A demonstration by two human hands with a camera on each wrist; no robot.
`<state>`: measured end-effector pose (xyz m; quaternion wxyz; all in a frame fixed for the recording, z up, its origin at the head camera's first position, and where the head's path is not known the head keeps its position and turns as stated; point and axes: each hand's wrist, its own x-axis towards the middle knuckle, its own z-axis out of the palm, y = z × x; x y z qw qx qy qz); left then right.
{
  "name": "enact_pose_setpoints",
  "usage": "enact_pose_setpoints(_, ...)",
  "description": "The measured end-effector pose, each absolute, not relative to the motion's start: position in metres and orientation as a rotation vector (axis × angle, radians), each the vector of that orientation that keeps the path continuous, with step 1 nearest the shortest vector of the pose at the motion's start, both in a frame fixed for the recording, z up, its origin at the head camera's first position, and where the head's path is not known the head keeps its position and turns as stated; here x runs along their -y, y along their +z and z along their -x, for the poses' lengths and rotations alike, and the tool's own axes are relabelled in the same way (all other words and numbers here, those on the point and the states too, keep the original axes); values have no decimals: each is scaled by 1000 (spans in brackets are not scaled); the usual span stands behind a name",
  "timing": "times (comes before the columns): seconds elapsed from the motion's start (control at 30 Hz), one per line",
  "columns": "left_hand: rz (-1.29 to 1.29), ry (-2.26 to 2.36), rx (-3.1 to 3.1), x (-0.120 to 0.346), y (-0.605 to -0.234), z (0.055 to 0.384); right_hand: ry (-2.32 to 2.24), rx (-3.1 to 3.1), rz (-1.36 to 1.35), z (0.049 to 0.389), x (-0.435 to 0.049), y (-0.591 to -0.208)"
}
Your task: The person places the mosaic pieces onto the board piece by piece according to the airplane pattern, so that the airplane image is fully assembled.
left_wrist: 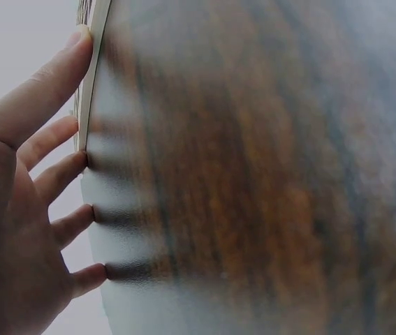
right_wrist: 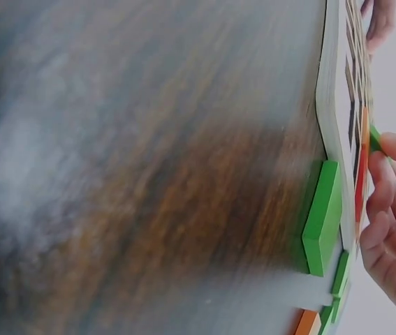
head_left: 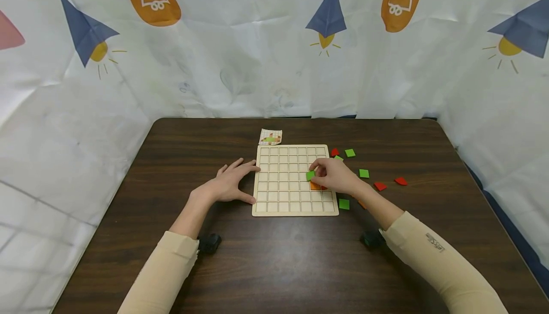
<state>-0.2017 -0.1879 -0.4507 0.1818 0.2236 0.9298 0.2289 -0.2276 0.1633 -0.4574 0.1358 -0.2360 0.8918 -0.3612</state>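
The person's right hand (head_left: 336, 176) pinches a green square tile (head_left: 310, 176) between thumb and forefinger, its other fingers curled in behind; the tile is over the wooden grid board (head_left: 274, 212), just beyond an orange tile (head_left: 315, 186) and a red tile (head_left: 323, 188) that lie on the grid partly under the hand; in the right wrist view the green square looks tilted, and whether it touches the board cannot be told.

The left hand (head_left: 229, 183) has its fingers spread wide and grips nothing; its thumb and forefinger touch the board's left edge, probably to steady it.

The step in hand appears to be setting this one tile among its neighbours; the next move seems to call for squaring it to a cell, lowering it flat and loosening the pinch without nudging the orange and red pieces.

A small pattern card (head_left: 270, 137) lies by the board's far left corner, likely as a guide; loose green squares (head_left: 363, 173) and red rounded pieces (head_left: 380, 186) lie on the dark wood-grain table (head_left: 291, 266) to the right.
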Motion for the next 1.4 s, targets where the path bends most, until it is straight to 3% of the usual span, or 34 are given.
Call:
enact_pose_setpoints(0.77, -638, 654, -2626, 188, -449, 201, -973, -2644, 719, 229, -141, -457)
enact_pose_setpoints(1.4, -643, 660, -2626, 190, -451, 201, -990, -2628, 699, 228, -152, -457)
